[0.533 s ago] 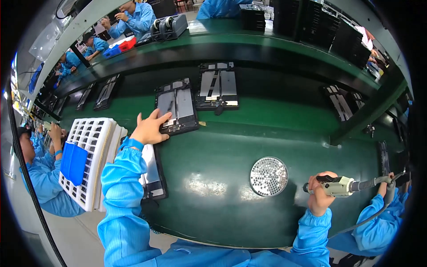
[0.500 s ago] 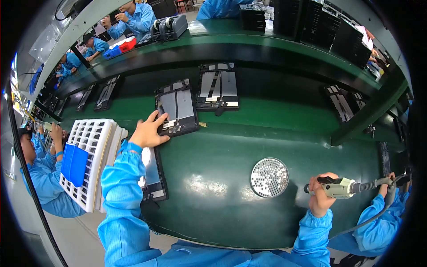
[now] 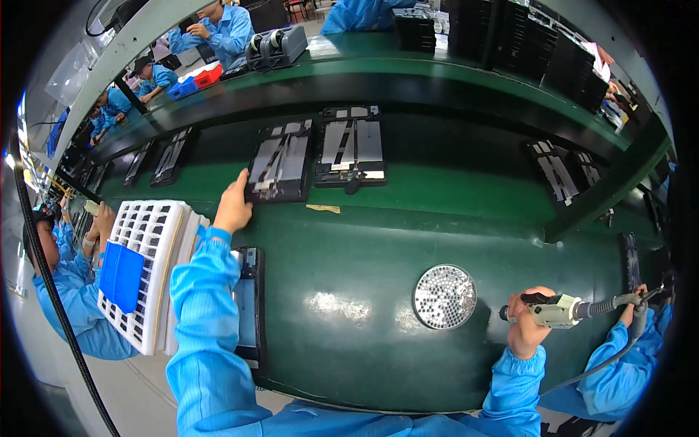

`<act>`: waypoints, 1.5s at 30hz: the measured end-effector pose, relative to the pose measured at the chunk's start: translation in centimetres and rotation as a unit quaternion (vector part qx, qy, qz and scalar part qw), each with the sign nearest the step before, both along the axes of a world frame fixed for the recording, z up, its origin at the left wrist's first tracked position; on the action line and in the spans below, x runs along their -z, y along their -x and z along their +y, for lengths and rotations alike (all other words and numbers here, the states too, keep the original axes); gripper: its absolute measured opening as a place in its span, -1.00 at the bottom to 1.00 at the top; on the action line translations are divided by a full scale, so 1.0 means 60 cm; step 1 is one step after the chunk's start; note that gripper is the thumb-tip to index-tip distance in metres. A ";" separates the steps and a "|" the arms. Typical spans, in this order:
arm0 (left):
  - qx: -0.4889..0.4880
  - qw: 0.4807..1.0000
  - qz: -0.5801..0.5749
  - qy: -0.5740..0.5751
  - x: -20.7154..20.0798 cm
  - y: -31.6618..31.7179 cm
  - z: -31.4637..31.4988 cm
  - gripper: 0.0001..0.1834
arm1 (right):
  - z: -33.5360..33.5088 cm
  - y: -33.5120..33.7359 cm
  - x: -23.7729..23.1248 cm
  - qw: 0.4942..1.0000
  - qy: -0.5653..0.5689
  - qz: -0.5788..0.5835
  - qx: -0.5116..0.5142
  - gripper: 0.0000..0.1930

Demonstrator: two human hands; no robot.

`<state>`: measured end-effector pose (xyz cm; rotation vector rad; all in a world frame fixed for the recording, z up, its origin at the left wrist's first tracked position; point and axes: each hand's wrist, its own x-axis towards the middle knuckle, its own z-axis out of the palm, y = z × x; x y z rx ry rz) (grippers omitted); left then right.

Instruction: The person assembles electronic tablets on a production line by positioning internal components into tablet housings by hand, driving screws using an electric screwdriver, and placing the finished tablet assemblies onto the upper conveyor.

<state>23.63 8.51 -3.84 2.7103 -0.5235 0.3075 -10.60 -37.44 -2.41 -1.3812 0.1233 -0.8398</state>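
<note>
My left hand (image 3: 234,205) has its fingers stretched along the lower left edge of an opened tablet (image 3: 280,164), touching it without wrapping round it. The tablet's grey battery cells and dark frame show. A second opened tablet (image 3: 351,149) lies just to its right. In my right hand (image 3: 526,318) is a pale electric screwdriver (image 3: 555,309), held sideways above the table; its ribbed cable runs off to the right. A round dish (image 3: 445,296) of small metallic pieces sits left of that hand. Another tablet (image 3: 250,291) is partly hidden by my left forearm.
At the left stands a stack of white foam trays (image 3: 171,233) with a blue piece (image 3: 122,277) on it. A green post (image 3: 608,186) rises at the right, near more opened tablets (image 3: 555,171). A yellowish strip (image 3: 323,209) lies mid-table. Co-workers sit at both sides.
The tablet by my left hand has shifted away and slightly left. That hand has slid from its surface to its left edge. The tablet by my forearm now lies straighter and nearer me.
</note>
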 end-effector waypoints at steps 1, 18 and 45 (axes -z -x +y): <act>-0.041 0.999 -0.004 -0.006 0.012 -0.024 -0.004 -0.09 | 0.004 0.000 -0.003 1.000 -0.002 0.018 0.010 -0.69; 0.141 0.958 -0.114 -0.222 -0.015 -0.038 -0.290 -0.24 | -0.004 0.005 -0.002 1.000 0.012 -0.003 0.012 -0.68; -0.205 0.969 0.007 -0.138 -0.043 0.605 -0.060 -0.29 | -0.001 0.003 -0.009 1.000 0.007 -0.014 -0.026 -0.69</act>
